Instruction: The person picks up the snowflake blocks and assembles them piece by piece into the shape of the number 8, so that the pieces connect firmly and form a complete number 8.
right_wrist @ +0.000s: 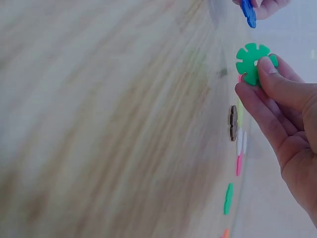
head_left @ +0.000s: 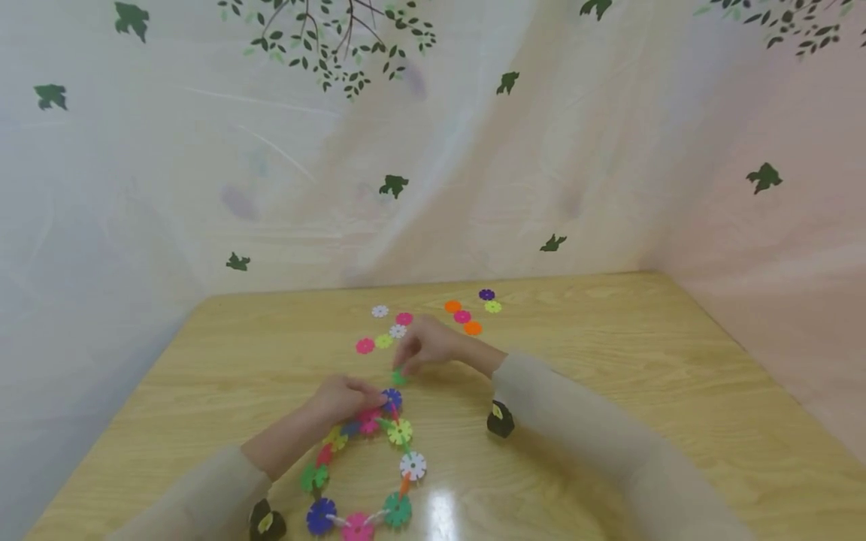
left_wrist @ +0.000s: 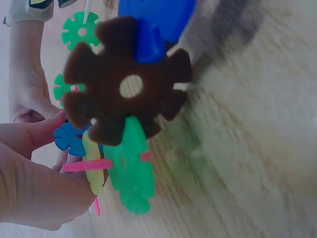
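Currently, left hand (head_left: 340, 400) pinches blue disc (head_left: 394, 402), right hand (head_left: 428, 343) green disc (right_wrist: 248, 60); loose discs (head_left: 463, 317) beyond.

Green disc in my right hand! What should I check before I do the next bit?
1. Your right hand pinches the green disc: ok.
2. Your left hand grips the blue disc at the top of the ring: ok.
3. Some slots on the green disc are uncovered: ok, though your thumb hides part.
4. The green disc touches the blue disc: not ok, there's a gap.
5. Their slots line up: cannot tell.
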Motion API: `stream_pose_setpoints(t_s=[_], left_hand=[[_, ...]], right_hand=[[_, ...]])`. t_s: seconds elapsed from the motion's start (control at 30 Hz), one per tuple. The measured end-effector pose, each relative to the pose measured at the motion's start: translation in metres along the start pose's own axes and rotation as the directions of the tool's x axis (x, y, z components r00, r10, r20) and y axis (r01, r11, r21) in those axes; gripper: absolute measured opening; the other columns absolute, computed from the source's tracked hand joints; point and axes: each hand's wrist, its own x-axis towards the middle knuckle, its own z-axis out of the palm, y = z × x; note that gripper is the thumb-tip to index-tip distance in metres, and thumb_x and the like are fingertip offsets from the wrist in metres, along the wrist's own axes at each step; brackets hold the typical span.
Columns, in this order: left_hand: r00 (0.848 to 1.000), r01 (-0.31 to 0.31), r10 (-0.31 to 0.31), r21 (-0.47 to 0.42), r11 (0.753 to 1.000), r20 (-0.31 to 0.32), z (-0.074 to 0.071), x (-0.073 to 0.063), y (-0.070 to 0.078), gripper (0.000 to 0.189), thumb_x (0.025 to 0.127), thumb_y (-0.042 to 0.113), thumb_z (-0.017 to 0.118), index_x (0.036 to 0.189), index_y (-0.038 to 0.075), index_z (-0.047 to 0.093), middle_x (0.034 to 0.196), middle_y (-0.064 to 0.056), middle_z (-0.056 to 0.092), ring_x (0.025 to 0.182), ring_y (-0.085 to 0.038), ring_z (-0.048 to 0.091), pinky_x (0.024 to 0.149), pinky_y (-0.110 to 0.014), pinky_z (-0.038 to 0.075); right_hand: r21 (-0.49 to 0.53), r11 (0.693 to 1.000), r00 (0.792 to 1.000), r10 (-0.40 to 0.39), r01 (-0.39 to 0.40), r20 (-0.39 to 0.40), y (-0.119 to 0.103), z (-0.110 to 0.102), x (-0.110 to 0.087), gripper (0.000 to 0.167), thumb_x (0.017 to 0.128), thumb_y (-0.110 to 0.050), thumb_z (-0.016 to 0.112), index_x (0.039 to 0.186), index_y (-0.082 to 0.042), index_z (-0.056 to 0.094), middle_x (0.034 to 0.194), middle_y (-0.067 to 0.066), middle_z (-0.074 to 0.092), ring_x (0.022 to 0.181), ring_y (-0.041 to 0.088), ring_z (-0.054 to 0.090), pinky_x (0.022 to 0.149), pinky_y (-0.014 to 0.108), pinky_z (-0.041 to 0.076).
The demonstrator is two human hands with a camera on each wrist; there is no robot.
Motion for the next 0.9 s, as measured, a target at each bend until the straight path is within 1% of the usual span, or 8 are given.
stream_pose_setpoints(t_s=[0.1,0.27,0.5,0.67,0.77,0.9], left_hand=[[1.0,-0.001,0.001,-0.012,1.0,-0.001,0.0,0.0,0.0,0.03,0.081,0.024,0.075,0.103,0.004,0.072,0.11,-0.015,0.07,0.105,-0.028,0.061,0.096,-0.05,0.048],[1.0,-0.002,0.002,-0.027,1.0,0.004,0.0,0.001,0.001,0.03,0.08,0.024,0.076,0.103,0.004,0.072,0.108,-0.013,0.07,0.099,-0.024,0.062,0.092,-0.046,0.05],[1.0,0.024,-0.024,-0.033,0.999,0.013,-0.002,0.001,0.002,0.031,0.082,0.024,0.074,0.106,0.004,0.071,0.111,-0.014,0.07,0.099,-0.024,0.062,0.092,-0.045,0.05],[1.0,0.027,-0.027,-0.037,0.999,0.016,-0.002,0.002,0.001,0.03,0.082,0.024,0.074,0.106,0.004,0.071,0.111,-0.013,0.07,0.099,-0.023,0.062,0.091,-0.044,0.05],[1.0,0.024,-0.023,-0.039,0.999,0.014,-0.001,0.004,0.0,0.029,0.082,0.023,0.074,0.104,0.004,0.072,0.112,-0.014,0.069,0.103,-0.026,0.061,0.094,-0.047,0.049],[1.0,0.02,-0.02,-0.053,0.998,-0.001,0.001,0.005,0.0,0.027,0.082,0.019,0.074,0.104,0.003,0.072,0.118,-0.018,0.066,0.113,-0.035,0.057,0.102,-0.055,0.044]], right_hand=[[0.023,1.0,1.0,-0.013,0.013,-0.014,0.0,0.001,-0.007,0.011,0.079,-0.004,0.075,0.089,-0.006,0.076,0.086,0.007,0.077,0.071,0.003,0.068,0.07,0.017,0.058],[0.081,0.997,0.999,0.01,-0.008,-0.031,-0.003,0.002,-0.015,0.01,0.08,-0.002,0.073,0.089,-0.005,0.075,0.087,0.009,0.077,0.075,0.008,0.071,0.073,0.017,0.058],[0.116,0.993,0.996,0.012,-0.002,-0.087,-0.004,0.006,-0.021,0.008,0.081,-0.004,0.073,0.089,-0.004,0.076,0.09,0.01,0.076,0.079,0.011,0.072,0.075,0.017,0.058],[0.145,0.989,0.993,-0.007,0.023,-0.114,-0.006,0.009,-0.021,0.01,0.079,-0.003,0.074,0.089,-0.001,0.075,0.089,0.013,0.076,0.08,0.013,0.073,0.074,0.018,0.059],[0.15,0.988,0.992,-0.027,0.045,-0.12,-0.006,0.011,-0.021,0.01,0.079,-0.003,0.074,0.089,0.0,0.074,0.089,0.014,0.076,0.08,0.014,0.073,0.073,0.018,0.059],[0.141,0.989,0.992,-0.027,0.045,-0.126,-0.007,0.015,-0.02,0.01,0.079,-0.003,0.074,0.088,-0.001,0.074,0.089,0.014,0.076,0.08,0.013,0.073,0.074,0.017,0.059]])
